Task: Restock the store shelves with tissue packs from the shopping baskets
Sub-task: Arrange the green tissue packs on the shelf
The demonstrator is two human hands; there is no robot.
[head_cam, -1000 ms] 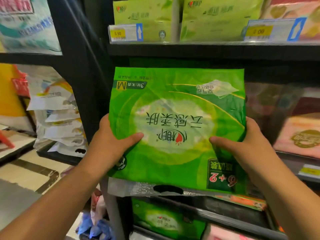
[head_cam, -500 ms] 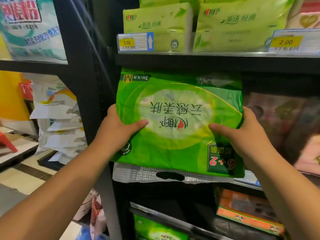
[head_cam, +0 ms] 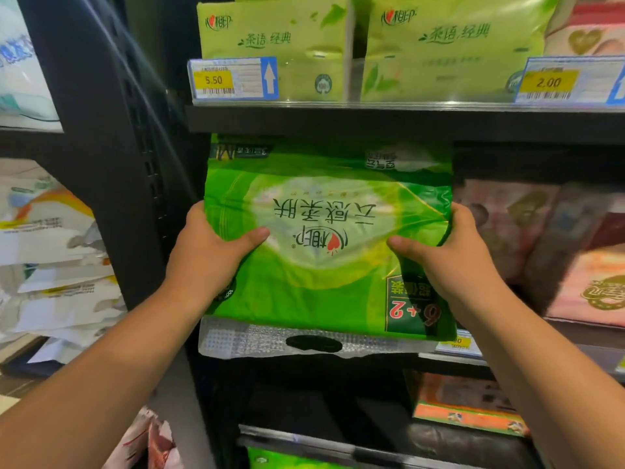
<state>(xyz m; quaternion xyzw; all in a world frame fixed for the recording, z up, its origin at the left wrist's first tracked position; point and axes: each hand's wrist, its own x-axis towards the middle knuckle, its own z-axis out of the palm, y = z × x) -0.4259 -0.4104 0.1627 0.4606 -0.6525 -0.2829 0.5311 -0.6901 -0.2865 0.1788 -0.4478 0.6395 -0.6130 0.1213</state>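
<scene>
A large bright green tissue pack [head_cam: 324, 265] is upside down, its clear handle strip hanging at the bottom. Its top end reaches into the dark middle shelf bay, under the black shelf board [head_cam: 338, 123]. My left hand [head_cam: 209, 255] grips the pack's left edge, thumb on the front. On the opposite edge my right hand [head_cam: 453, 255] holds it the same way. No shopping basket is in view.
Pale green tissue packs [head_cam: 280, 45] stand on the shelf above, behind price tags [head_cam: 233, 79]. Pink packs [head_cam: 588, 282] fill the bay to the right. A black upright post [head_cam: 111, 164] borders the bay on the left. Lower shelves hold orange and green packs.
Both hands have pushed the green pack up and forward, so its top end now sits inside the middle bay beneath the upper shelf. The grip is the same.
</scene>
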